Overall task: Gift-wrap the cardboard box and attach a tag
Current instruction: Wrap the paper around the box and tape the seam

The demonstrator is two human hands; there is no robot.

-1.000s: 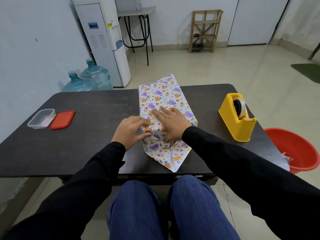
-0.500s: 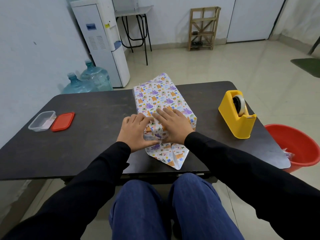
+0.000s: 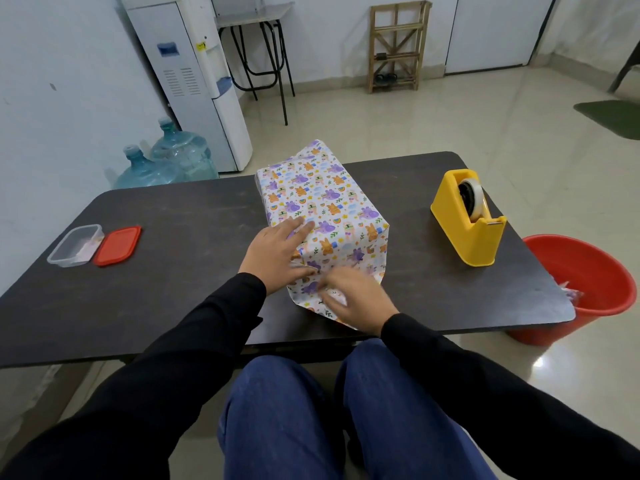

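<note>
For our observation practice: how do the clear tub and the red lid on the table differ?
The tub is clear; the lid is opaque red. The tub is deep and open-topped; the lid lies flat. Both are rounded rectangles, side by side on the table.

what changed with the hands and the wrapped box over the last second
The right hand came off the top of the wrapped box and dropped onto the loose paper flap at its near end; blurred, so its grip is unclear. The left hand, earlier curled at that fold, now lies flat on the box's near left edge. Tape dispenser, container, red lid and bucket stayed put.
</note>
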